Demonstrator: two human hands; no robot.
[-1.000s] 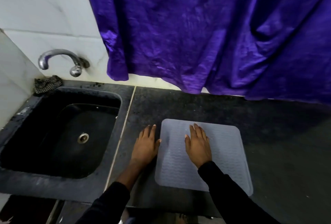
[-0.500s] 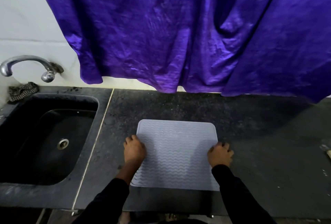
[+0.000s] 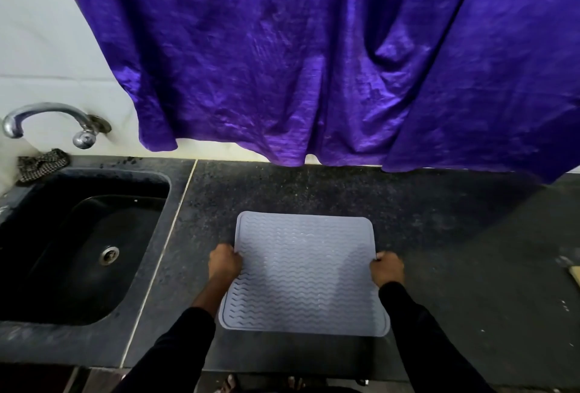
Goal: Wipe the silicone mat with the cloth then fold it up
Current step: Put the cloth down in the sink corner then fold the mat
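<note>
A pale grey silicone mat with a wavy raised pattern lies flat on the dark counter, near its front edge. My left hand is closed on the mat's left edge at about mid-height. My right hand is closed on the mat's right edge, opposite it. A dark checked cloth lies crumpled at the back left corner of the sink, under the tap, far from both hands.
A black sink with a metal drain is set into the counter on the left. A chrome tap sticks out of the white tiled wall. A purple curtain hangs down to the counter's back edge. A small object lies at the right edge.
My hands slid from lying flat on and beside the mat to gripping its left and right edges. The camera view shifted right and the mat now sits square to me.
</note>
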